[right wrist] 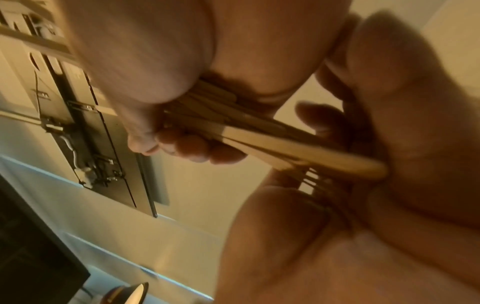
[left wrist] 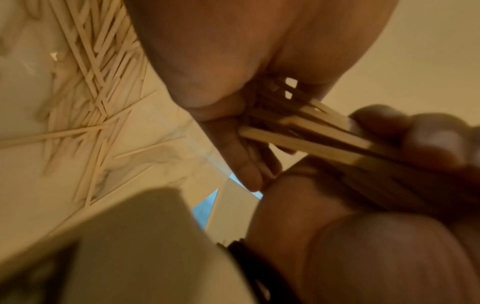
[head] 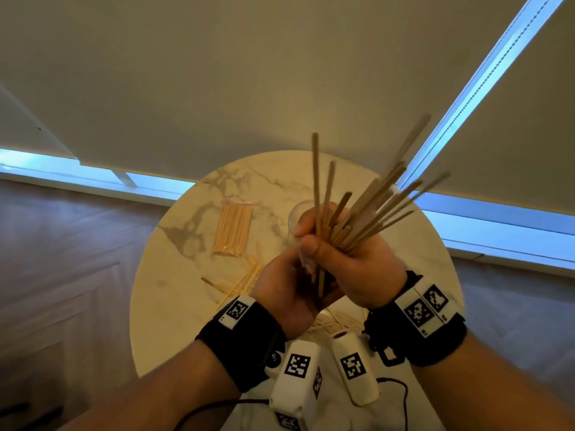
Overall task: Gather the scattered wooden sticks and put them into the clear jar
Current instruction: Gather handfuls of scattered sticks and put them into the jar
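My right hand (head: 342, 259) grips a fanned bundle of wooden sticks (head: 364, 213) above the round marble table (head: 174, 306), their tops pointing up and to the right. My left hand (head: 289, 284) sits just below it, its fingers curled round the bundle's lower ends. The left wrist view shows those stick ends (left wrist: 298, 139) running into the left hand's fingers (left wrist: 428, 142). In the right wrist view they (right wrist: 298, 152) butt against the left palm. The clear jar (head: 294, 214) stands behind the hands, mostly hidden. Loose sticks (head: 245, 279) lie on the table.
A wrapped pack of sticks (head: 232, 228) lies left of the jar. More loose sticks (left wrist: 96, 67) are piled under my wrists near the table's front edge. Wood floor surrounds the table; window blinds hang behind it.
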`<state>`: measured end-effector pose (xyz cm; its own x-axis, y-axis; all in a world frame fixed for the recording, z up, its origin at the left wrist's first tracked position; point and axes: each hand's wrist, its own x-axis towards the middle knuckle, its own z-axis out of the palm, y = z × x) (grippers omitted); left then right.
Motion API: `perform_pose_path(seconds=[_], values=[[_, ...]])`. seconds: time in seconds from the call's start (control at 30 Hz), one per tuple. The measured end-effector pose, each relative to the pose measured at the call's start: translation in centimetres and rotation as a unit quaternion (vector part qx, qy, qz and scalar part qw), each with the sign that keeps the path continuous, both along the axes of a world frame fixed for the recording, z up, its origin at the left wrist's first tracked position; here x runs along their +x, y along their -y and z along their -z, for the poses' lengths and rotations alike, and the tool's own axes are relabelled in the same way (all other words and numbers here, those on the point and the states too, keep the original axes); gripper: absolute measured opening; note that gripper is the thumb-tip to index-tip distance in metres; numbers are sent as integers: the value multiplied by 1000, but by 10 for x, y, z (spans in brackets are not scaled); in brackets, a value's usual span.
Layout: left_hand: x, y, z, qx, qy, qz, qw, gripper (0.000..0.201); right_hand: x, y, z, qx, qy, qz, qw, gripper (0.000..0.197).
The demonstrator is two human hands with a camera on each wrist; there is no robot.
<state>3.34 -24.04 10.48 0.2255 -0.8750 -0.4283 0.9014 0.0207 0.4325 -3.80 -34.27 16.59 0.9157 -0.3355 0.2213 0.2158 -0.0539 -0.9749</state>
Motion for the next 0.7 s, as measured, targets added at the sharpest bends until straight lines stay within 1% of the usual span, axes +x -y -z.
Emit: perform_pose_path(seconds=[0.03,0.1,0.2,0.33,0.4,0.47,0.5,0.53,0.57,0.6,0.63,0.67,0.7], values=[[-1,0,0,-4,1,1,1000,38,-1,-1,2,-17,-4,11,1000,7],[-2,0,3,-2,-2,2,1000,41,-2,-2,7,-40,-18,27,999,11],[-4,-1,11,13,-9,1,1000,42,-2,-4,13,-21,-29,12,999,6],[-8,0,16,25,3,1,1000,48,-4,-3,20,21,-26,7,999,16],[-8,2,21,31,-7,-8,999,57,-5,-1,21,24,-28,13,999,19],[-7,4,25,41,-5,-6,999,74,-6,2,23,19,-34,21,999,21],[-6,3,25,52,4,2,999,74,-6,3,24,23,-34,22,999,22],[-6,2,24,63,9,6,998,65,-7,4,25,27,-31,25,999,23],[-5,1,23,65,6,14,998,50,-7,4,25,29,-29,32,999,24],[-5,0,22,67,-3,23,997,37,-7,4,24,29,-28,41,998,28],[-4,-1,21,78,-7,31,996,31,-6,3,25,31,-27,51,998,35],[-5,-1,21,93,-2,35,995,33,-6,3,26,33,-26,59,997,41],[-6,-1,20,103,3,35,994,40,-5,3,27,33,-26,61,997,43]])
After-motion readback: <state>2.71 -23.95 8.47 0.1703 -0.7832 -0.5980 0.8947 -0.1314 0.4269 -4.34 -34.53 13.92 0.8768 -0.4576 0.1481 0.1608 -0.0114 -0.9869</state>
